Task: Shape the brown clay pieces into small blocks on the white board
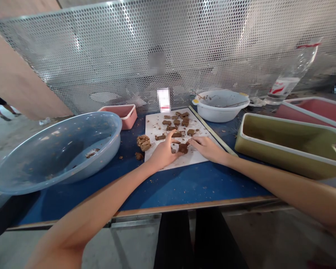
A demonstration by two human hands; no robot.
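**Q:** Status of the near zone?
**A:** Two bare forearms extend over the front edge of the bench [184,186], which has a blue top strewn with brown crumbs. Both hands rest on the near end of a white board [154,129].

**Q:** State of each hand?
**A:** The left hand [164,153] is half curled, thumb raised, with its fingers bent against the left side of the brown block [183,148]. The fingertips are hidden, so a grip cannot be confirmed. The right hand [205,147] lies released and flat, palm down, with its fingertips touching the right side of the same block.

**Q:** Location of the block?
**A:** It lies on the white board near the front edge, between the two hands and in contact with both.

**Q:** Items beyond the hands?
**A:** Small brown pieces [177,123] lie scattered across the middle and far part of the board. A crumpled brown lump [143,142] sits on the bench just beside the board's left edge. A pale strip [212,131] runs along the board's right edge.

**Q:** Containers?
**A:** A large blue basin [100,157] stands to the left and holds some residue. An olive tray [280,160] stands to the right, with a red tray [310,112] behind it. Farther back are a small pink tub [130,120] on the left and a soiled white bowl [218,114] on the right. A clear plastic bottle [289,80] leans against the perforated metal screen [100,56] that closes off the rear of the bench.
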